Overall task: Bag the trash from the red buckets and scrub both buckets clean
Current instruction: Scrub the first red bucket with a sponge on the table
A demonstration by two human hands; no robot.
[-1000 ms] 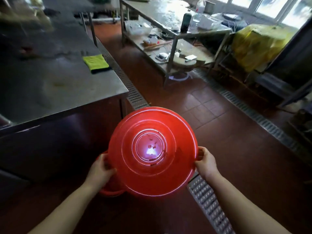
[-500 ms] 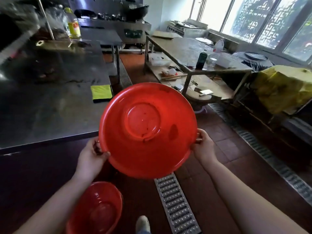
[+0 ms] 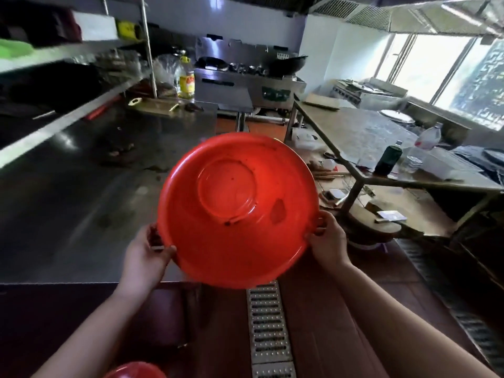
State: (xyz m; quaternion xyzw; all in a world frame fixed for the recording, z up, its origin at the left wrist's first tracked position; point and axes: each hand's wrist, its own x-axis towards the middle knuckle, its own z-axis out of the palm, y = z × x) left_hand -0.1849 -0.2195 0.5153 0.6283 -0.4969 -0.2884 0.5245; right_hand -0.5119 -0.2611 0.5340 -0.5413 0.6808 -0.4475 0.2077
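Both hands hold a red bucket (image 3: 237, 211) up in the air in front of the person, its underside turned toward the camera and tilted so the round base ring sits upper left of centre. The left hand (image 3: 146, 252) grips the rim at the lower left, thumb curled over the outer wall and the other fingers hidden behind the edge. The right hand (image 3: 326, 237) clamps the opposite rim at a small moulded handle, fingers wrapped around it. The base carries dark specks, and a darker oval patch shows on the wall near the right hand; whether that is a stain or a shadow is hard to say.

A second red bucket (image 3: 135, 371) peeks in at the bottom edge, low beside the left forearm and well apart from the raised one. A metal floor drain grate (image 3: 268, 331) runs below the held bucket. A steel counter (image 3: 76, 203) lies to the left, with a yellow oil bottle (image 3: 186, 80) at its far end. A dark green bottle (image 3: 387, 159) stands on the steel table (image 3: 362, 132) to the right.
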